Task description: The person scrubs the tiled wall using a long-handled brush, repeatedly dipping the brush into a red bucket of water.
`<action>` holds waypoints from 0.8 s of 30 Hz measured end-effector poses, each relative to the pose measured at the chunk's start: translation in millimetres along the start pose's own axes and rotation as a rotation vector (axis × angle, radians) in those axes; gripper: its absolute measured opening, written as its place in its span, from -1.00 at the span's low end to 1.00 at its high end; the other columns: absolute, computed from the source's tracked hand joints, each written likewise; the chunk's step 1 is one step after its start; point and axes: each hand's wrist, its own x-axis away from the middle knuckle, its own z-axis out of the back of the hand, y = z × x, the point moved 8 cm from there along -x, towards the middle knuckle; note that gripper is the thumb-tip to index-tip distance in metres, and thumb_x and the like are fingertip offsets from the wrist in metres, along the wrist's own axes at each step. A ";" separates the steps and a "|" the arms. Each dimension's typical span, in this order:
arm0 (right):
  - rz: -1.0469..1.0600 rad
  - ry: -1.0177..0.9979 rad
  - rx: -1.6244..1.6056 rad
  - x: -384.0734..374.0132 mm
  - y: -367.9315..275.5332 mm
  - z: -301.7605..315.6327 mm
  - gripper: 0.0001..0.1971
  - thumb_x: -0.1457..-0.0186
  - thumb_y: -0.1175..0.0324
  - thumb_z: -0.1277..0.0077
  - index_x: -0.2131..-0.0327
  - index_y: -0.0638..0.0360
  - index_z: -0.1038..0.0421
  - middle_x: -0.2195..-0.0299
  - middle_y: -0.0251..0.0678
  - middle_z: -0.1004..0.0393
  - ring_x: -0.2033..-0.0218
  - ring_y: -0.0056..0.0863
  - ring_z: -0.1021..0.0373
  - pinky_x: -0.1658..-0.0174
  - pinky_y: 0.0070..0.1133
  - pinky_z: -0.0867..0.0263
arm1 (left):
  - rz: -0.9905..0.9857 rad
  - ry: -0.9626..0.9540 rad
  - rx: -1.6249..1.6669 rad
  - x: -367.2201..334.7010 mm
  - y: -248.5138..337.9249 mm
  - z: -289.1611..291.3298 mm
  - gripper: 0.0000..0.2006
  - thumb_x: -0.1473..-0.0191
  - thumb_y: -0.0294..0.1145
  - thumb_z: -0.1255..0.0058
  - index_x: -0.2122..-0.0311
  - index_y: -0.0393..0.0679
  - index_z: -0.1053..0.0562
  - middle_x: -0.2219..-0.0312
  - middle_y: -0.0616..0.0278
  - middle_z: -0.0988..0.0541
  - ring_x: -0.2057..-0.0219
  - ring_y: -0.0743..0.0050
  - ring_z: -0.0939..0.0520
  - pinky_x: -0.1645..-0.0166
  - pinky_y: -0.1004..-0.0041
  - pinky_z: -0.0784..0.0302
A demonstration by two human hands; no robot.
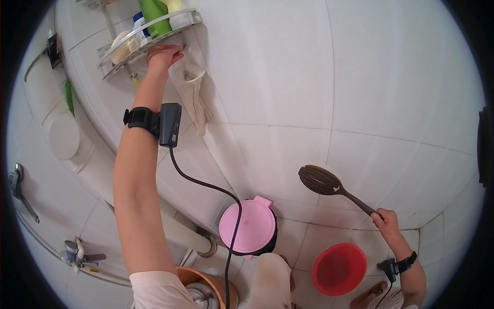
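Note:
High on the left, my left hand (164, 54) reaches to the underside of a corner shelf (170, 34), beside a pale cloth mitt (194, 98) hanging on the wall. Its fingers are bent and slightly apart, and I see nothing held in them. On the shelf stand a green bottle (155, 15), a white bottle with a blue cap (140, 24) and a rounded beige item (121, 48). At the lower right, my right hand (387, 225) is closed around the handle end of a dark brown bath brush (320, 179), its head tilted up to the left.
A pink-lidded bin (247, 226) stands by the wall, with a red basin (339, 269) to its right. An orange bucket (226, 288) is beside my left arm. White pipes (105, 172), a tap (82, 254) and another fitting (18, 188) line the left wall. A black cable (239, 221) hangs from my left wrist.

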 end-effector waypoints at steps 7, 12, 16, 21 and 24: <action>0.002 -0.030 0.028 0.6 -10.9 4.1 -0.69 0.09 0.25 0.05 0.70 0.27 -0.24 0.81 -0.15 -0.19 0.76 -0.31 -0.17 0.65 -0.48 -0.05 | -0.301 0.084 -0.283 2.7 -0.2 17.8 -0.83 0.31 -0.54 -0.09 0.49 -0.27 -0.39 0.55 0.23 -0.50 0.52 0.49 -0.52 0.41 0.58 -0.43; 0.065 -0.014 0.024 0.1 -16.5 0.1 -0.71 0.06 0.29 0.09 0.71 0.27 -0.25 0.83 -0.26 -0.19 0.78 -0.48 -0.15 0.67 -0.56 -0.05 | -0.423 0.053 -0.543 31.7 -3.9 -4.5 -0.78 0.39 -0.54 -0.07 0.47 -0.24 -0.40 0.60 0.25 -0.50 0.56 0.55 -0.50 0.43 0.57 -0.39; 0.043 -0.058 -0.065 0.3 -21.0 -4.5 -0.70 0.02 0.33 0.14 0.73 0.26 -0.23 0.84 -0.40 -0.18 0.78 -0.68 -0.12 0.69 -0.66 -0.03 | -0.302 0.015 -0.621 74.6 -15.2 -27.4 -0.82 0.37 -0.60 -0.03 0.50 -0.26 -0.38 0.60 0.23 -0.49 0.58 0.54 -0.49 0.44 0.57 -0.41; -0.052 -0.067 -0.388 -15.0 -40.0 -15.9 -0.68 -0.01 0.30 0.16 0.73 0.25 -0.23 0.83 -0.46 -0.16 0.76 -0.73 -0.09 0.70 -0.68 -0.01 | -0.012 -0.248 -0.201 129.9 -58.2 -63.8 -0.82 0.27 -0.60 0.00 0.43 -0.27 -0.35 0.57 0.21 -0.48 0.55 0.51 -0.50 0.41 0.57 -0.44; -0.079 -0.060 -0.629 -34.2 -78.8 -16.1 -0.73 0.04 0.29 0.07 0.68 0.25 -0.26 0.80 -0.49 -0.17 0.76 -0.74 -0.08 0.69 -0.70 0.00 | 0.151 -0.390 -0.071 172.4 -58.7 -91.4 -0.79 0.22 -0.57 -0.03 0.37 -0.26 -0.32 0.54 0.22 -0.47 0.51 0.50 -0.51 0.37 0.58 -0.45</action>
